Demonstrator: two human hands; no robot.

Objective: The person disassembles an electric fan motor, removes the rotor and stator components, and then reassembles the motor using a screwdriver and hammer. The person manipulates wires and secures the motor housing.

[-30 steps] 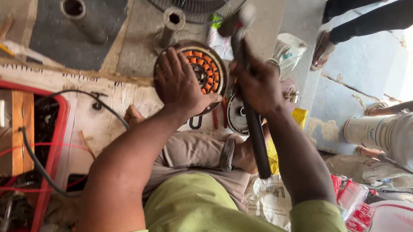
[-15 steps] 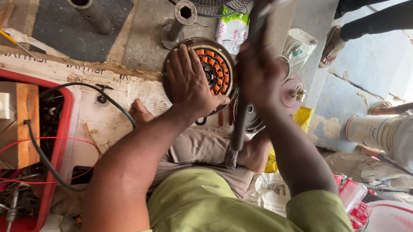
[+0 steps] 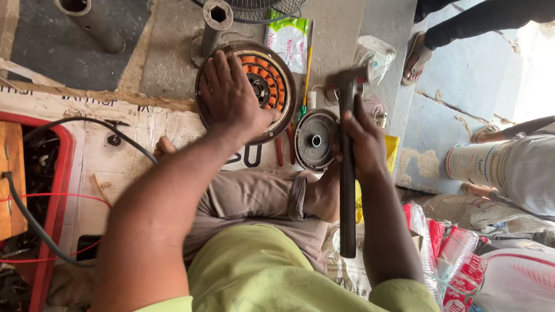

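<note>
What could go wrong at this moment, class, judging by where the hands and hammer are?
1. The left hand lies flat on the round motor stator; a stray blow from the hammer in the right hand might hit its fingers.
2. The hammer could dent the exposed orange windings.
3. The round metal cover beside it might get knocked.

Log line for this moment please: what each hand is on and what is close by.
left hand: flat on round motor stator | right hand: gripping hammer, head up | nearby: round metal cover, red-handled pliers
</note>
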